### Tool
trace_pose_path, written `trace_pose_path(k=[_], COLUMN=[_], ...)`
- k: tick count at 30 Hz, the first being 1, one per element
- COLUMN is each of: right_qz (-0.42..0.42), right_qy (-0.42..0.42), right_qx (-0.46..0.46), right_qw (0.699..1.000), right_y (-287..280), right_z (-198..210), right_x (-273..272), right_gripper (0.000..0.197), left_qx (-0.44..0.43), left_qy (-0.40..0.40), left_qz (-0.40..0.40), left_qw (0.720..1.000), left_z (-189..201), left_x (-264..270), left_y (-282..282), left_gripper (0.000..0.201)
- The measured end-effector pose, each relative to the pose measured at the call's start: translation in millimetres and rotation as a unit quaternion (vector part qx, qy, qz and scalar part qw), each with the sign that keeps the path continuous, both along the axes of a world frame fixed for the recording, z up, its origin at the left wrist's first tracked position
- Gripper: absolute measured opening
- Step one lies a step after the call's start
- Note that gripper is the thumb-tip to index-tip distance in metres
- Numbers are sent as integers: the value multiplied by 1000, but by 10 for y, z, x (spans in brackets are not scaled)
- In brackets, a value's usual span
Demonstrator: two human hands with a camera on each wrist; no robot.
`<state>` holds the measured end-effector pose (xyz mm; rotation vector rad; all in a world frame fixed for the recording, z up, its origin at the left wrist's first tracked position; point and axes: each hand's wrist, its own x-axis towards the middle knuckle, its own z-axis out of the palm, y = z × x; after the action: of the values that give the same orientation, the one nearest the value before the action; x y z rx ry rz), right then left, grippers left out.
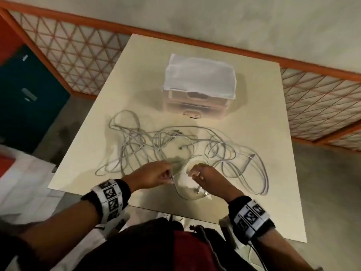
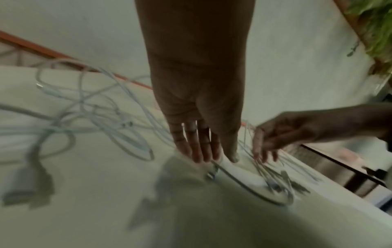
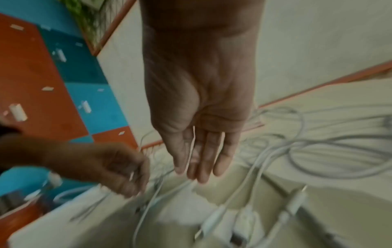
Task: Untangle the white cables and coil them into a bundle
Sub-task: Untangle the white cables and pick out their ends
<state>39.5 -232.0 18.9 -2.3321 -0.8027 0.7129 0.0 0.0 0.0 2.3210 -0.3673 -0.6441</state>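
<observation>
Several white cables (image 1: 175, 145) lie tangled across the middle of the beige table (image 1: 254, 94). Both hands hover close together over the near part of the tangle. My left hand (image 1: 168, 174) pinches a thin white strand, as the right wrist view shows of the left hand (image 3: 131, 181). My right hand (image 1: 195, 175) is curled over another strand, with a cable running between its fingers (image 3: 197, 167). In the left wrist view the right hand (image 2: 263, 151) holds thin strands beside the left hand (image 2: 205, 151). White connector ends (image 1: 199, 191) lie just under the right hand, near the table's front edge.
A small drawer box (image 1: 199, 79) under a white cloth stands at the back of the table. Loose cable loops (image 1: 259, 173) reach toward the right edge. A blue cabinet (image 1: 29, 94) stands at left, and an orange lattice railing (image 1: 312, 94) runs behind the table.
</observation>
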Motion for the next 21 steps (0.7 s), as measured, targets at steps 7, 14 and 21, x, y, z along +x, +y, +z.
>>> trace_pose_path(k=[7,14,21], right_qz=[77,5,-56], right_qy=[-112,-76,4], right_qx=[-102,-61,157], right_qw=[985,995,986], right_y=[364,128,344], right_z=[-191,-43,552], right_x=[22,259,326], right_gripper=[31,6,5], left_qx=[148,164,-146], left_qy=[-151,-108,-77], left_qz=[-45,31,174], left_qw=[976,980,971], left_z=[-131,66,559], left_x=[-51,-131,255], left_y=[-154,-131,-269], left_gripper=[59,48,28])
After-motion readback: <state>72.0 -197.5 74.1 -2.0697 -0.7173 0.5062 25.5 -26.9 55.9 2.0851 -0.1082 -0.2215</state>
